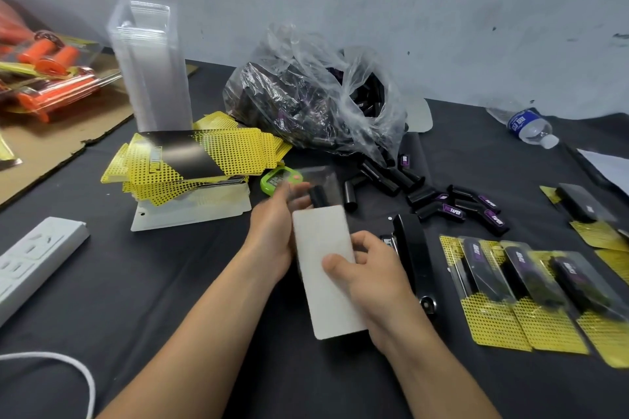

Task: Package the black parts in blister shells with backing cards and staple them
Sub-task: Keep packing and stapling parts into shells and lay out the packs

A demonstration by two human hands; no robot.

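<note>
My left hand [276, 218] grips a clear blister shell [323, 180] with a black part [317, 197] in it, held above the table's middle. My right hand [371, 277] pinches a backing card [325, 269], white side up, whose top end lies against the shell just below the black part. A black stapler [413, 248] lies just right of my hands. Loose black parts [456, 207] are scattered beyond it. Several finished yellow-carded packs [531, 296] lie at the right. A pile of yellow backing cards [194, 160] and a tall stack of empty shells [149, 68] stand at the left.
A clear plastic bag [316, 95] of black parts sits at the back centre. A green device [274, 180] lies by the cards. A white power strip [32, 258] and cable [68, 371] are at the left, a water bottle [529, 126] at the back right, cardboard with orange items [51, 78] far left.
</note>
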